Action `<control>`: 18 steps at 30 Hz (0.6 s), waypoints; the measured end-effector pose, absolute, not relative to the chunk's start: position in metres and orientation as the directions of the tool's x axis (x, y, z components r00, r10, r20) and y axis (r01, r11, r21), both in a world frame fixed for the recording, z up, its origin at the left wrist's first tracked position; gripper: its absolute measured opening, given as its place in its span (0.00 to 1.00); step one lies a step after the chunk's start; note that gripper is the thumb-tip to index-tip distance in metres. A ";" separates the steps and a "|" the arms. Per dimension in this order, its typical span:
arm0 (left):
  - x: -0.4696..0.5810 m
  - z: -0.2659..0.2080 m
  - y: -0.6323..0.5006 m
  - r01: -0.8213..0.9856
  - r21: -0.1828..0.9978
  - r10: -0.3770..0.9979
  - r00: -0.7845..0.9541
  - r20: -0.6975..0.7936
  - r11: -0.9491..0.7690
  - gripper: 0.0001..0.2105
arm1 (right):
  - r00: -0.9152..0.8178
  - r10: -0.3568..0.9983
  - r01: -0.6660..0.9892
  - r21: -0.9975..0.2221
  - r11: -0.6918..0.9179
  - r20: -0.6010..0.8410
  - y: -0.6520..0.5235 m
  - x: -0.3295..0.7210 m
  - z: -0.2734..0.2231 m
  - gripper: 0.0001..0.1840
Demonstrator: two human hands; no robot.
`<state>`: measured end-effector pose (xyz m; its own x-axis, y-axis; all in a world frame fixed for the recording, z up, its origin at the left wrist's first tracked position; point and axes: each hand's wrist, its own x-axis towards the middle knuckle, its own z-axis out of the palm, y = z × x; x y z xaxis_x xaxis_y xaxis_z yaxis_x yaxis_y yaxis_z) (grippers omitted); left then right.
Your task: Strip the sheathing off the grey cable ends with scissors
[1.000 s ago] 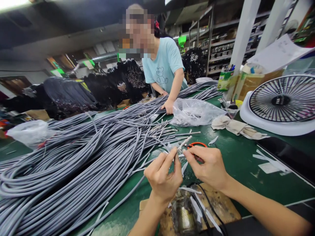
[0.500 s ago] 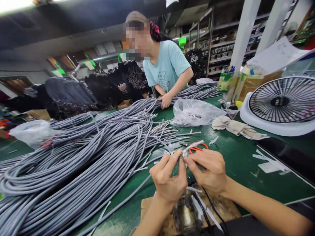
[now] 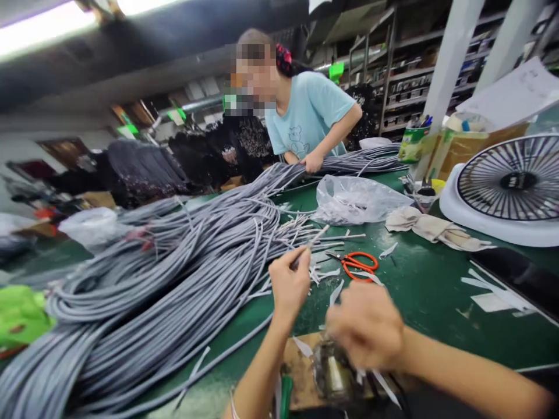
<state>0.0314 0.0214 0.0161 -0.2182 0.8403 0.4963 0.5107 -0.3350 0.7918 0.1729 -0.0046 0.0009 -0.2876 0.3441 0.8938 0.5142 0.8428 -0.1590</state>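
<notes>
My left hand (image 3: pixel 289 285) is closed around a cable end (image 3: pixel 318 234), whose pale tip sticks up past the fingers. Lower and to the right, my right hand (image 3: pixel 367 323) is smeared by motion, so its fingers and anything in them cannot be made out. It hovers above a wooden block with a metal device (image 3: pixel 338 375) on it. Just beyond the hands lie scissors (image 3: pixel 347 260) with orange handles, among white strips (image 3: pixel 336 291). A large bundle of grey cables (image 3: pixel 174 279) spreads across the left of the green table.
Across the table, a person in a light blue shirt (image 3: pixel 310 110) has hands on the cables. A clear plastic bag (image 3: pixel 358 201), a cloth glove (image 3: pixel 437 227), a fan (image 3: pixel 515 183) and a dark flat panel (image 3: pixel 519 279) stand or lie to the right.
My hands have come apart: the left keeps the cable end, the right has pulled down and away. The scissors show more fully. The view has shifted slightly left.
</notes>
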 end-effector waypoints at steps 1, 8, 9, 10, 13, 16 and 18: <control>0.030 0.017 0.021 0.476 0.805 0.847 -0.200 0.493 -0.356 0.10 | -0.255 0.371 0.519 -0.198 0.832 0.893 -0.001 0.173 0.003 0.14; 0.032 0.019 0.004 0.525 0.726 0.828 -0.071 0.556 -0.443 0.14 | -0.155 0.609 0.583 -0.425 0.692 0.778 0.021 0.175 0.011 0.15; 0.032 0.019 0.003 0.532 0.717 0.825 -0.057 0.562 -0.451 0.14 | -0.154 0.612 0.584 -0.428 0.689 0.776 0.020 0.174 0.010 0.15; 0.032 0.019 0.003 0.538 0.709 0.822 -0.050 0.568 -0.457 0.14 | -0.154 0.613 0.583 -0.430 0.690 0.775 0.019 0.174 0.010 0.15; 0.033 0.017 0.003 0.568 0.673 0.794 -0.057 0.606 -0.473 0.12 | -0.159 0.613 0.578 -0.430 0.693 0.774 0.017 0.172 0.009 0.15; 0.034 0.014 0.003 0.629 0.563 0.718 -0.011 0.696 -0.536 0.09 | -0.162 0.623 0.578 -0.438 0.688 0.765 0.017 0.172 0.011 0.15; 0.035 0.011 0.002 0.682 0.433 0.642 0.070 0.764 -0.590 0.08 | -0.151 0.643 0.570 -0.465 0.677 0.751 0.019 0.173 0.014 0.16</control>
<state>0.0353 0.0023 0.0112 0.0704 0.6420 0.7635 0.6815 -0.5899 0.4332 0.1733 0.0185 0.0140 -0.1507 0.6427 0.7512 0.5702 0.6772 -0.4651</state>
